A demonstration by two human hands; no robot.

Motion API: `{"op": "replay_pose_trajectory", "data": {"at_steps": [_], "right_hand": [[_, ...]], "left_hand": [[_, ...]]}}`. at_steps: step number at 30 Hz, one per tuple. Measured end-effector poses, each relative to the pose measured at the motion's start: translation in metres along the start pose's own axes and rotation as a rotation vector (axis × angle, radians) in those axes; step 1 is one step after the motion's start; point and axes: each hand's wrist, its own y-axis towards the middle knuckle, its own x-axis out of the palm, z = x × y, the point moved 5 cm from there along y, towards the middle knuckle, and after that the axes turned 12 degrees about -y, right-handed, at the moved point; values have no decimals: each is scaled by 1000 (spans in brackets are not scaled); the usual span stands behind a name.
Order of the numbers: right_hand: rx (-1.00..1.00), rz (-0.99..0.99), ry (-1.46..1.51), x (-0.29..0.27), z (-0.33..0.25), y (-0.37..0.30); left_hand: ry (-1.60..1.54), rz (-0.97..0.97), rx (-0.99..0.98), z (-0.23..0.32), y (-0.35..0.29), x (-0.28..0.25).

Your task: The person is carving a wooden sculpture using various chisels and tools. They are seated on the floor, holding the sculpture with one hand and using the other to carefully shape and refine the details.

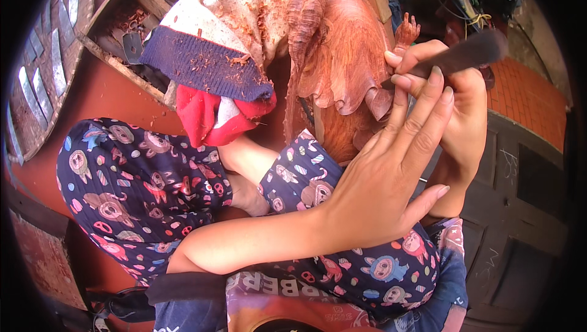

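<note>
- What step are we on?
- Probably shaving: our right hand (pixel 469 107) grips the dark tool (pixel 474 52), left hand (pixel 379 185) straight-fingered along it. Reddish carving (pixel 351 38) sits far-left; next needs steady control imo.

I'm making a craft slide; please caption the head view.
Right hand gripping a dark tool beside a reddish wood carving, left hand close by, metal blades on a tray.

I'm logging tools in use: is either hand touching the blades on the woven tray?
No, the left hand and right hand are both at the dark tool, away from the blades.
</note>
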Motion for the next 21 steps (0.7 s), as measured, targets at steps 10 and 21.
{"op": "replay_pose_trajectory", "data": {"at_steps": [10, 21], "right_hand": [[-133, -50, 153, 1, 17, -10], [-104, -52, 164, 7, 27, -14]], "left_hand": [[28, -33, -70, 6, -3, 2], [67, -38, -118, 2, -7, 2]]}}
